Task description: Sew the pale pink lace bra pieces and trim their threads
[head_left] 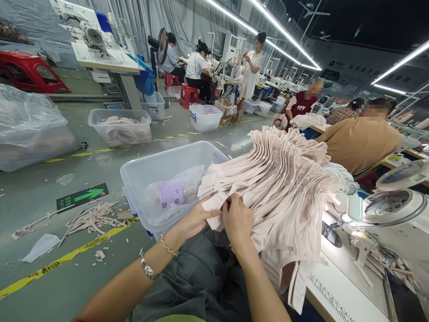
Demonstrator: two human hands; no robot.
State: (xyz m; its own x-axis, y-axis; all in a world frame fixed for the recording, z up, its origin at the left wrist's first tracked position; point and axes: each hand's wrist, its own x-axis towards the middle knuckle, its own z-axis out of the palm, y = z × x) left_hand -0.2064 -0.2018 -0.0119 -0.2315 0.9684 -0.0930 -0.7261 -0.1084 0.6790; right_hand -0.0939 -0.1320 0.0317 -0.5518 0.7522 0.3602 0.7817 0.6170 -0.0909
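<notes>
A thick stack of pale pink sewn fabric pieces (275,179) drapes over the edge of the sewing table, in front of me and to the right. My left hand (197,218) pinches the end of one fabric piece (215,208) at the stack's near left corner. Close beside it, my right hand (237,219) is closed with bent fingers on the same piece. Just beyond my hands, a clear plastic bin (140,179) holds plastic bags and a roll with a purple label (170,194).
At the right stands a white sewing machine (395,219) on its table (335,286). Fabric scraps (92,219) litter the floor at the left, near a yellow tape line (67,259). More bins (120,127), red stools (189,96) and several people at work are farther back.
</notes>
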